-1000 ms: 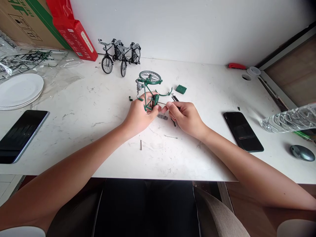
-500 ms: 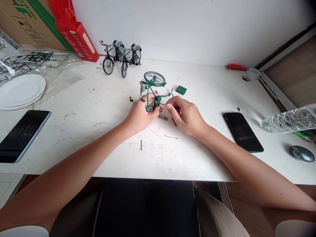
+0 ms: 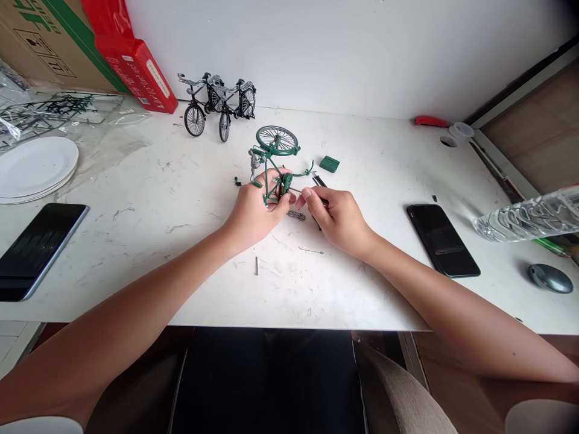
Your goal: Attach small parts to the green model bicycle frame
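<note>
- Our left hand (image 3: 253,214) is closed around the frame of the green model bicycle (image 3: 273,166), which stands near the middle of the white surface (image 3: 181,253), its one wheel on the far side from us.
- Our right hand (image 3: 337,217) is pinched shut on a thin screwdriver (image 3: 296,191), and its tip points at the green chain cover of the bicycle.
- To do this well, we think the left hand should keep the frame steady and not let it tilt, while the right hand keeps the tool in one straight line with the small screw and turns gently, because such small parts slip easily.
- Just on our side of the bicycle lies a small grey part (image 3: 296,214); nearer to us lie a loose pin (image 3: 256,266) and a thin rod (image 3: 311,250).
- Behind the bicycle, near the wall, two black model bicycles (image 3: 217,105) stand together.
- To the right of the bicycle, well apart, lies a black phone (image 3: 442,239).
</note>
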`<state>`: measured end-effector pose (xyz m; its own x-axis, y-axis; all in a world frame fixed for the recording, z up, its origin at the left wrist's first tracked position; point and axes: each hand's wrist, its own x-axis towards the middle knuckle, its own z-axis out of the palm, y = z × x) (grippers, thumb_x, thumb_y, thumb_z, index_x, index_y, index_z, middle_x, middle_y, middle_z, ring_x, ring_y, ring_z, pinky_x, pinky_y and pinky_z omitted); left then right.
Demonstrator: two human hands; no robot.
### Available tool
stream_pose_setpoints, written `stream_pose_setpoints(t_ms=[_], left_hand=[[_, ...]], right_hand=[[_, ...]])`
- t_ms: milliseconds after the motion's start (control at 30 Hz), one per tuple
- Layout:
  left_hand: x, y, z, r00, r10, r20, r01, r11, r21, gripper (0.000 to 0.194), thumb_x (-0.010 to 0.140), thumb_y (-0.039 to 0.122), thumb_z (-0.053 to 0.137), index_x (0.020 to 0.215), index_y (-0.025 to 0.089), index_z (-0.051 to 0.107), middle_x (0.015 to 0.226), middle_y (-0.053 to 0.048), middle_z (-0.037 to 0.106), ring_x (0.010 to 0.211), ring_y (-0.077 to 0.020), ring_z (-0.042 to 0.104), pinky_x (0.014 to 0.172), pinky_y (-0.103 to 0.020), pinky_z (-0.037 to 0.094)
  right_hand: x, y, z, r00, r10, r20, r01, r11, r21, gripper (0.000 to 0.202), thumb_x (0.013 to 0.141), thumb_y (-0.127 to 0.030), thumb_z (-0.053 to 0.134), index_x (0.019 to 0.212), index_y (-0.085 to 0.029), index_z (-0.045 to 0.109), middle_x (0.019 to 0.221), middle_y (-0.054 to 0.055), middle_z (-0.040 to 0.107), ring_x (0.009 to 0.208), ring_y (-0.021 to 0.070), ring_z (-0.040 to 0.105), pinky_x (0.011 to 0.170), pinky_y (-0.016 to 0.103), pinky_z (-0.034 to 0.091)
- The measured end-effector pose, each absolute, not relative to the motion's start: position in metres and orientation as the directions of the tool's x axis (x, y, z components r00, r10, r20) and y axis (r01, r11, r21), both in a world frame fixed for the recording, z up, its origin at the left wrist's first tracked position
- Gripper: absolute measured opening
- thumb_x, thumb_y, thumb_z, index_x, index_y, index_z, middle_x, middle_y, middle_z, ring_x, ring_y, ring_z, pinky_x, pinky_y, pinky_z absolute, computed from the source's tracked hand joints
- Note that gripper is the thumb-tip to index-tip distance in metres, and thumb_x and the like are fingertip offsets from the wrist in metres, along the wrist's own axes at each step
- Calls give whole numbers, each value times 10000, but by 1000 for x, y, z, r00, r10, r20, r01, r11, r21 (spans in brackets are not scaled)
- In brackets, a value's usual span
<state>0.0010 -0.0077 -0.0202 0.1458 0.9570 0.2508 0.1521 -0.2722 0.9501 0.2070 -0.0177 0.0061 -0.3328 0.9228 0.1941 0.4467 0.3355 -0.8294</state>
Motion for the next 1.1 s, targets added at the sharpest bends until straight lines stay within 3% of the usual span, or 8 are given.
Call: stream_pose_setpoints(t_ms=[100,200,300,367,500,700,900,1100], left_hand=[[2,-9,-18,136,952,274,205,-297,932,447,931,117,749,1367,190,680,1050,-70,845,990,-188,849,884,-287,688],[1,-8,-16,157,936,315,242,-346,906,439,928,117,748,1359,181,696,1061,-67,837,983,-173,831,865,-265,674],[-1,-7,-16,172,935,309,222,-342,913,428,947,142,745,1369,194,697,1104,-68,839,980,-174,836,875,-267,682],[-2,-6,-16,161,941,297,222,-327,918,435,944,155,758,1373,203,704,1140,-74,838,991,-184,840,859,-264,685],[-3,-5,-16,150,943,296,222,-324,920,448,923,158,771,1365,200,710,1123,-74,838,985,-186,832,833,-258,678],[-4,-2,-22,184,935,304,211,-340,917,462,939,176,757,1395,191,684,1097,-74,844,902,-168,829,870,-290,680],[-4,2,-25,169,954,249,128,-272,954,445,922,148,765,1358,190,683,1028,-68,849,966,-196,861,884,-297,687],[-3,1,-24,198,936,290,143,-320,936,443,948,143,749,1382,174,663,1008,-69,852,958,-199,867,902,-309,688]], right_hand=[[201,-21,7,-313,950,-6,226,69,-972,767,1021,-928,472,894,-204,692,617,-72,299,562,135,312,560,330,291],[197,-25,8,-336,936,-105,133,-64,-989,776,1006,-959,433,893,-223,649,644,-86,234,553,130,241,523,324,239],[200,-27,8,-311,947,77,336,185,-923,739,1073,-885,407,929,-212,677,661,-28,452,584,141,358,581,330,318],[205,-24,7,-354,912,209,552,384,-740,719,1129,-813,357,953,-203,694,781,44,644,649,158,475,646,338,358],[215,-15,6,-448,849,278,710,528,-466,688,1187,-702,277,964,-203,694,874,88,736,722,188,572,677,342,355],[214,-11,14,-445,859,252,660,505,-556,672,1205,-641,308,906,-195,712,795,59,714,663,162,559,699,345,383],[214,6,30,-552,813,182,664,562,-494,697,1173,-713,344,757,-219,605,653,25,611,591,149,467,664,350,349],[216,2,4,-470,817,334,667,577,-472,643,1194,-663,253,769,-239,483,709,31,571,622,161,428,656,358,313]])
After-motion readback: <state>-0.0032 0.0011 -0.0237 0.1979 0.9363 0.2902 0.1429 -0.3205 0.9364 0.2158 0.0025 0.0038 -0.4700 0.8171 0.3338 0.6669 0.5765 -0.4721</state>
